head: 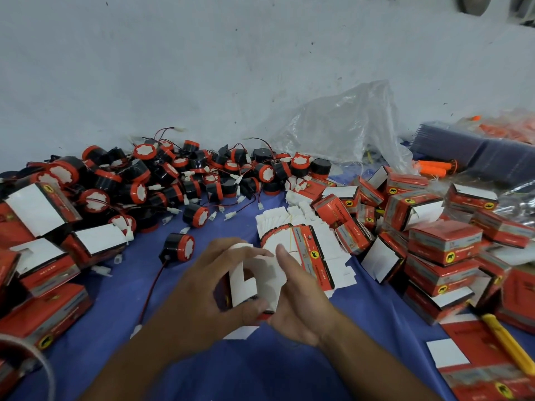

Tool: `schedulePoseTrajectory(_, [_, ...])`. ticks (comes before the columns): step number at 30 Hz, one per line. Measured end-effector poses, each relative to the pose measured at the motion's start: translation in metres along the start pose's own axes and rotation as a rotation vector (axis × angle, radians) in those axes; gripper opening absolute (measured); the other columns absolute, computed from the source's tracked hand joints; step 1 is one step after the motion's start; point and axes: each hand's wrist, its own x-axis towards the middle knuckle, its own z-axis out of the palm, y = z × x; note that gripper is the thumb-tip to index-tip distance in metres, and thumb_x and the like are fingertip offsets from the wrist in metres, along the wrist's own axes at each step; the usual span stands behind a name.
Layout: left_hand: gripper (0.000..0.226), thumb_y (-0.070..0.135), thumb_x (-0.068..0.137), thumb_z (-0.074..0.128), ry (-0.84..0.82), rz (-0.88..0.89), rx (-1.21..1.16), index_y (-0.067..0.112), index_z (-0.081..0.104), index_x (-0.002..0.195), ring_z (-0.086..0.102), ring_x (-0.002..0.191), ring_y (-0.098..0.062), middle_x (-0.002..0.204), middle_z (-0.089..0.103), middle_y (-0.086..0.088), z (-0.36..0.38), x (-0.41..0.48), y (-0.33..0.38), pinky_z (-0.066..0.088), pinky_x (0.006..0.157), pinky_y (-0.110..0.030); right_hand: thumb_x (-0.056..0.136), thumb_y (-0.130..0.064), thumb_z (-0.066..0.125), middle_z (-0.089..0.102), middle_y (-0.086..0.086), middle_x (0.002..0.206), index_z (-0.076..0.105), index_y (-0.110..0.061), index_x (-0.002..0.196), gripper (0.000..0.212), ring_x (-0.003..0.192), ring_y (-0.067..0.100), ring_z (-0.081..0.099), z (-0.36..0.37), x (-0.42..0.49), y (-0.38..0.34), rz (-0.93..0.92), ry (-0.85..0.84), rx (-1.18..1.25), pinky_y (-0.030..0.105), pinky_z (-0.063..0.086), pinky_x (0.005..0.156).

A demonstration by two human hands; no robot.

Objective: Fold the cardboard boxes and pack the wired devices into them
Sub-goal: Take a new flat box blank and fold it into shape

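Note:
Both my hands hold one red cardboard box (254,280) with its white flaps up, low in the middle of the view. My left hand (208,287) grips its left side, thumb under the bottom edge. My right hand (295,296) cups its right side, thumb pressing a white flap. Just behind lies a banded stack of flat box blanks (307,247). One black and red wired device (179,248) lies left of the box, its red wire trailing toward me. A big heap of the same devices (173,178) fills the back left.
Folded boxes with open flaps (43,247) pile up on the left, and more boxes (445,244) on the right. A yellow utility knife (505,340) lies at the right front on flat red cartons. A clear plastic bag (347,125) stands at the back. Blue cloth (275,371) covers the table.

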Motion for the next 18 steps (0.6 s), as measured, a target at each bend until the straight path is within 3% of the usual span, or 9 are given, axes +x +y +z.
schedulePoseTrajectory(3, [0.047, 0.052, 0.083, 0.067, -0.004, 0.029, 0.052, 0.023, 0.062, 0.120, 0.048, 0.126, -0.007, 0.132, 0.050, 0.011, 0.000, -0.002, -0.002, 0.034, 0.099, -0.009, 0.087, -0.042, 0.074, 0.066, 0.011, 0.115, 0.063, -0.015, 0.125, 0.048, 0.108, 0.026, 0.062, 0.001, 0.001, 0.002, -0.050, 0.035, -0.033, 0.038, 0.051, 0.087])
schedulePoseTrajectory(5, [0.051, 0.056, 0.081, 0.067, -0.083, 0.026, 0.088, 0.022, 0.063, 0.119, 0.046, 0.127, -0.010, 0.136, 0.046, 0.012, 0.001, -0.004, -0.002, 0.035, 0.100, -0.013, 0.090, -0.037, 0.068, 0.066, 0.012, 0.119, 0.066, -0.016, 0.122, 0.038, 0.113, 0.029, 0.062, 0.001, 0.002, 0.005, -0.059, 0.063, -0.027, 0.043, 0.050, 0.088])
schedulePoseTrajectory(9, [0.055, 0.066, 0.085, 0.056, -0.139, 0.056, 0.214, 0.023, 0.065, 0.117, 0.043, 0.126, -0.012, 0.139, 0.044, 0.010, 0.005, -0.006, 0.003, 0.037, 0.102, -0.026, 0.093, -0.056, 0.060, 0.066, 0.015, 0.130, 0.069, -0.016, 0.126, 0.053, 0.123, 0.029, 0.061, 0.006, 0.004, 0.010, -0.066, 0.126, -0.056, 0.043, 0.049, 0.103])
schedulePoseTrajectory(12, [0.043, 0.052, 0.093, 0.051, -0.063, 0.021, 0.164, 0.034, 0.051, 0.131, 0.041, 0.126, -0.004, 0.137, 0.042, 0.023, 0.005, -0.005, 0.002, 0.033, 0.102, -0.019, 0.086, -0.071, 0.049, 0.065, 0.016, 0.132, 0.066, -0.020, 0.130, 0.070, 0.122, 0.030, 0.062, 0.010, 0.003, 0.009, -0.064, 0.175, -0.086, 0.039, 0.056, 0.093])
schedulePoseTrajectory(15, [0.060, 0.054, 0.085, 0.054, -0.017, -0.114, 0.076, 0.042, 0.032, 0.140, 0.037, 0.127, 0.006, 0.137, 0.037, 0.031, 0.007, -0.008, -0.001, 0.027, 0.100, -0.005, 0.090, -0.058, 0.053, 0.068, 0.013, 0.127, 0.068, -0.020, 0.127, 0.056, 0.113, 0.026, 0.067, 0.008, 0.002, 0.006, -0.061, 0.149, -0.118, 0.035, 0.057, 0.084])
schedulePoseTrajectory(18, [0.059, 0.058, 0.080, 0.057, -0.015, -0.118, 0.112, 0.036, 0.043, 0.133, 0.035, 0.132, -0.002, 0.140, 0.037, 0.016, 0.013, -0.008, -0.001, 0.033, 0.103, -0.015, 0.092, -0.038, 0.065, 0.065, 0.020, 0.127, 0.062, -0.011, 0.130, 0.046, 0.115, 0.036, 0.065, 0.006, 0.002, 0.008, -0.094, 0.187, -0.235, 0.052, 0.053, 0.091])
